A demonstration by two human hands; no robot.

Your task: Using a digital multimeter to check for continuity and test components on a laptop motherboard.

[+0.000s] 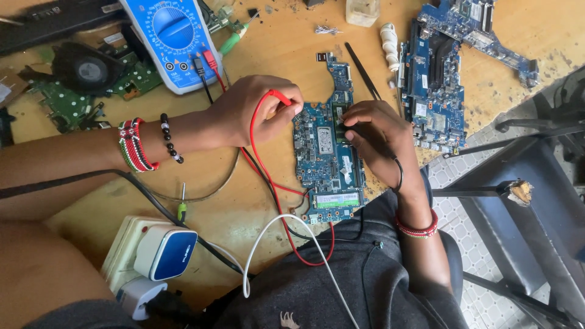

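Observation:
A blue laptop circuit board lies on the wooden table near its front edge. My left hand grips a red test probe, its tip pressed to the board's left side. My right hand holds a black test probe against the board's middle; its black lead loops past my wrist. Both leads run back to a blue and white multimeter at the rear left. Beaded bracelets sit on both wrists.
Another blue board lies at the right, with black tweezers beside it. Green boards and a fan sit at the left. A white power strip with a blue adapter occupies the front. A metal chair frame stands right of the table.

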